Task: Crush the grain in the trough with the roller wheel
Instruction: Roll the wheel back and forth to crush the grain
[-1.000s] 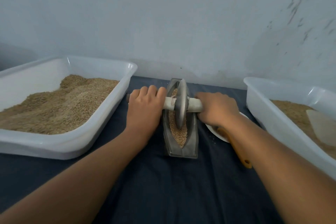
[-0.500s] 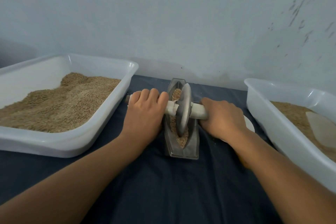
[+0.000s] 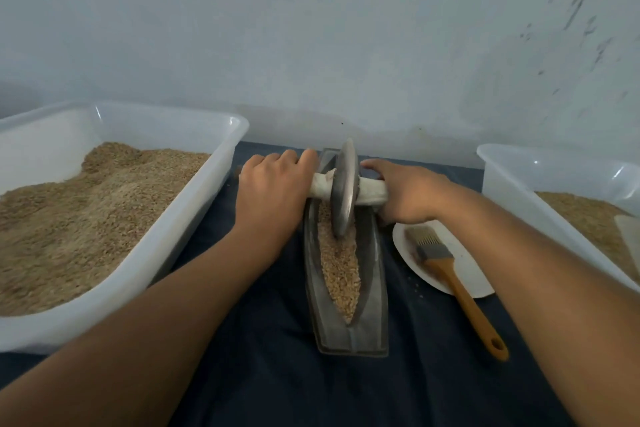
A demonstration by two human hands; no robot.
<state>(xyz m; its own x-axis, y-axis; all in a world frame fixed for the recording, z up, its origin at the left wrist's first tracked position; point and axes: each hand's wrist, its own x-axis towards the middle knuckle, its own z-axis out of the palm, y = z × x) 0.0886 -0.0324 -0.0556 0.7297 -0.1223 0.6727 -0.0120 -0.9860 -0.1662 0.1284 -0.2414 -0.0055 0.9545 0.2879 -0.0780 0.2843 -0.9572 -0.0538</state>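
Still early going: left hand [image 3: 273,194] and right hand [image 3: 408,192] gripping roller wheel [image 3: 343,189] axle at trough [image 3: 374,291] far end, grain [image 3: 341,274] mostly whole.

Bystanders on the dark cloth [image 3: 263,374]

Two white tubs [image 3: 194,218] [image 3: 519,184] of grain are set at left and right; a wooden-handled brush [image 3: 450,274] is laid across a white plate [image 3: 471,274] before a pale wall [image 3: 311,45].
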